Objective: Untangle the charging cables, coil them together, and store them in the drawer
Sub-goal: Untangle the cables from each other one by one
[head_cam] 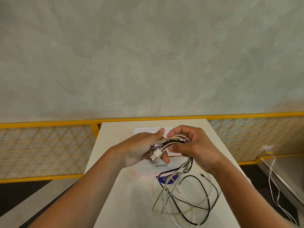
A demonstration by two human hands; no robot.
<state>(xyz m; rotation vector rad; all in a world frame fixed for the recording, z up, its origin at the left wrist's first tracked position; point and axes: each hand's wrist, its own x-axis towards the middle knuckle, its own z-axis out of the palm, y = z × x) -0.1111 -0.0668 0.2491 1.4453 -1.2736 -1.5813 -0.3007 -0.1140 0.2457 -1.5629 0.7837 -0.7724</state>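
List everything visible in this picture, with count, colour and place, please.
table: one, white; centre
cables: several, white, beige, black; ends held up, loops on table
plugs: few, white and silver; on held cable ends
box: one, clear; mid table
sticker: one, purple; on table, under cables
fence: one, yellow; behind table
cords: two, white; far right
wall: one, grey; behind fence
left hand: one; holds plugs
right hand: one; grips cables
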